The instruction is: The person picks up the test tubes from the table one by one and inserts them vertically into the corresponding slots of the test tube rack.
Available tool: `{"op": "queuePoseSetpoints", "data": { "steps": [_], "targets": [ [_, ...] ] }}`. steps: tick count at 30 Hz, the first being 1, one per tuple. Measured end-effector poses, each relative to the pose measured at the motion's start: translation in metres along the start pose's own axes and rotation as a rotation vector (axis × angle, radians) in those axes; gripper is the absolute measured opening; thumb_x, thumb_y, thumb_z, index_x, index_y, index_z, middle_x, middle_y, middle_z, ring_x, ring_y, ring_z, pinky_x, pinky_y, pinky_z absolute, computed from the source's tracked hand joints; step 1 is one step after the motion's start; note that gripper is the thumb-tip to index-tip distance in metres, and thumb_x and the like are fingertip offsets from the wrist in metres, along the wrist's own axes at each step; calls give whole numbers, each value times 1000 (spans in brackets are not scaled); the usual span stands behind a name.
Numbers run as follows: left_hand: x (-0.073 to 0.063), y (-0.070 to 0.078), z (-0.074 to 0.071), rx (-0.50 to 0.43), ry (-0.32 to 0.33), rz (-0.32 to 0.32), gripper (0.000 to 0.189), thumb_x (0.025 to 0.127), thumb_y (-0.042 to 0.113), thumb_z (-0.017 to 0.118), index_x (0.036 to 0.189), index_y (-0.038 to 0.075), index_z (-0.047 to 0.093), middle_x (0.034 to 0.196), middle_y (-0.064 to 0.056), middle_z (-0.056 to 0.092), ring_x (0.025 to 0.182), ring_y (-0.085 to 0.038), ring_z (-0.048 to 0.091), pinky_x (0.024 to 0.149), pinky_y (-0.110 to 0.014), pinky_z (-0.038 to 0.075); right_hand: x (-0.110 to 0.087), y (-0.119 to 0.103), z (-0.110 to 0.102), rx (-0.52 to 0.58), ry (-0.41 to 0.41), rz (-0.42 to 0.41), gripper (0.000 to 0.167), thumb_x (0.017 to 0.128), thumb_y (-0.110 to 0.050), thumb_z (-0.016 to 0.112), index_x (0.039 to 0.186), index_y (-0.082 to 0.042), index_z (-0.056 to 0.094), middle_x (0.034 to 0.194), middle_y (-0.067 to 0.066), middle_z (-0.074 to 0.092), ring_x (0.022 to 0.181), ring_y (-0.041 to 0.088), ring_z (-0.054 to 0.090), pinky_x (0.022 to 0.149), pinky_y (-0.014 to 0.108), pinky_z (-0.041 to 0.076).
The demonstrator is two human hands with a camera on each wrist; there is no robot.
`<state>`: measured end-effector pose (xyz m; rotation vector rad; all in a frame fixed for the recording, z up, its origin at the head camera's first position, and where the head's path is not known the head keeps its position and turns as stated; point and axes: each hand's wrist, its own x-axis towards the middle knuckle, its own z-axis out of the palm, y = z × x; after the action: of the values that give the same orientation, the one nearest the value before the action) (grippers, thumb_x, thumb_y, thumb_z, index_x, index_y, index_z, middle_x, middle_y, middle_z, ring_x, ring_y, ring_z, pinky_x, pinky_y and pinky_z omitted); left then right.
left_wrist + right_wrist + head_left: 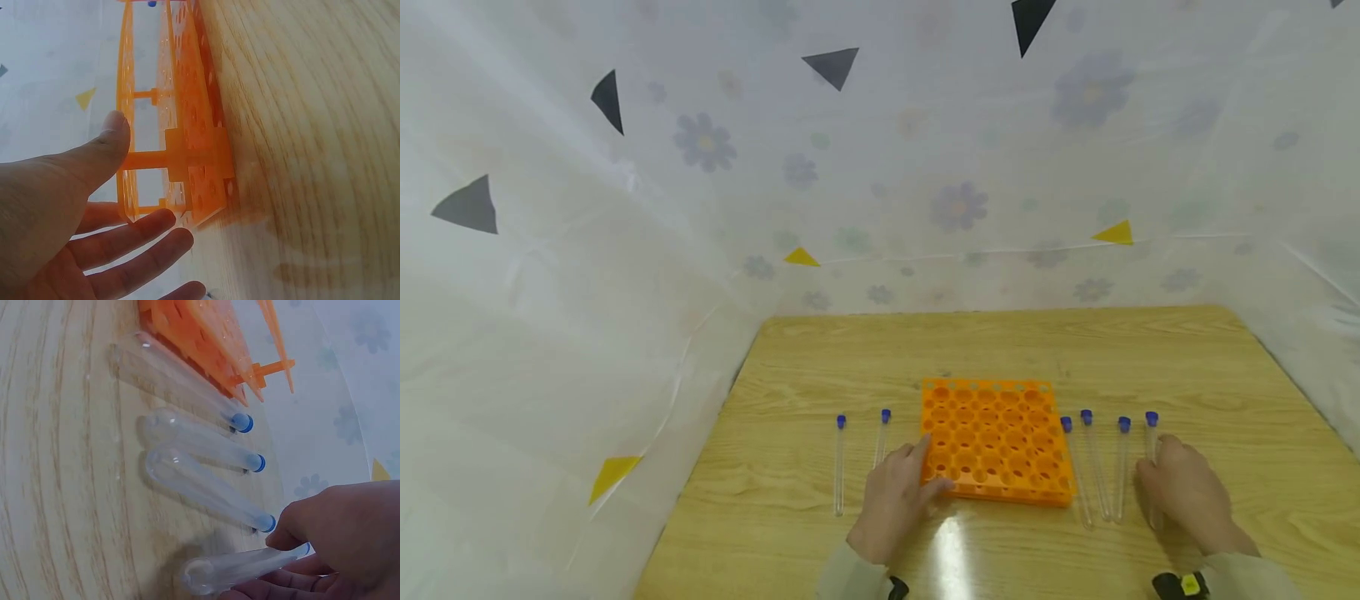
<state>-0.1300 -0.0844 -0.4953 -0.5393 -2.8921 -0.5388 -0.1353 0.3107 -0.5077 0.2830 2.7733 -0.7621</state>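
An orange test tube rack (988, 442) with rows of round holes lies on the wooden table. My left hand (891, 500) holds its near left corner, thumb on the front edge and index finger along the left side; in the left wrist view the other fingers spread loosely beside the rack (200, 159). At the right, my right hand (1187, 492) pinches the outermost clear test tube (244, 569) between thumb and fingers, close to its blue cap. The tube slants, rounded end near the tabletop.
Several more blue-capped tubes lie flat between rack and right hand, including one test tube (1122, 475) nearest that hand. Left of the rack lie a tube (840, 467) and another tube (882, 437), partly behind my left hand. A pale flowered sheet (880, 208) walls the table (850, 350).
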Motion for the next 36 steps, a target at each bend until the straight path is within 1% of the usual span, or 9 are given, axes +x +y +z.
{"op": "queuePoseSetpoints", "data": {
  "steps": [4,9,14,19,22,24,29,32,36],
  "targets": [
    [0,0,0,12,12,-2,72,81,53,73,137,10,58,98,-6,72,72,-14,63,56,-22,50,-2,-7,-2,32,72,-84,60,94,-18,46,134,25,33,96,29,59,64,21,54,50,34,45],
    [0,0,2,56,18,-1,71,84,57,68,139,13,57,113,-7,68,90,-20,64,65,-27,55,-8,-23,-4,63,153,-160,55,94,-15,46,132,24,38,83,18,61,55,17,50,43,29,41],
    [-2,-1,4,70,68,23,69,84,57,69,137,13,58,122,-7,64,100,-22,62,76,-36,55,-15,-40,-5,91,229,-210,47,94,-14,52,126,19,46,93,21,63,73,23,60,53,29,47],
    [-7,-4,8,118,159,72,67,83,57,70,132,14,62,119,-5,66,96,-21,63,78,-38,54,-24,-54,-4,107,337,-291,35,93,-12,57,119,12,53,95,16,61,80,25,62,57,24,47],
    [-8,-6,10,146,205,93,65,81,59,70,128,15,64,116,-3,67,96,-21,62,83,-39,53,-29,-63,-6,127,380,-325,34,94,-12,58,119,10,52,97,16,60,79,20,60,55,20,46],
    [-8,-6,10,158,221,98,63,81,60,70,126,16,66,115,-2,66,99,-21,61,88,-40,51,-33,-70,-7,153,398,-343,35,95,-12,58,121,10,51,99,16,60,80,11,57,56,19,46],
    [-8,-4,8,142,159,64,60,85,59,68,127,16,62,119,-3,63,108,-23,58,95,-44,48,-39,-86,-8,252,426,-411,33,96,-9,60,122,7,48,101,16,60,79,-10,47,59,18,50],
    [-9,-3,6,118,99,28,60,88,58,65,131,17,59,122,-4,62,111,-24,57,97,-45,47,-42,-92,-6,301,418,-444,31,96,-7,59,121,6,46,102,15,58,81,-12,47,59,17,51],
    [-10,-2,5,108,72,11,60,89,57,65,133,17,57,123,-4,62,112,-25,57,96,-45,48,-45,-97,-2,326,417,-484,27,95,-5,60,117,2,45,102,12,58,84,-11,49,62,16,51]
  ]
}}
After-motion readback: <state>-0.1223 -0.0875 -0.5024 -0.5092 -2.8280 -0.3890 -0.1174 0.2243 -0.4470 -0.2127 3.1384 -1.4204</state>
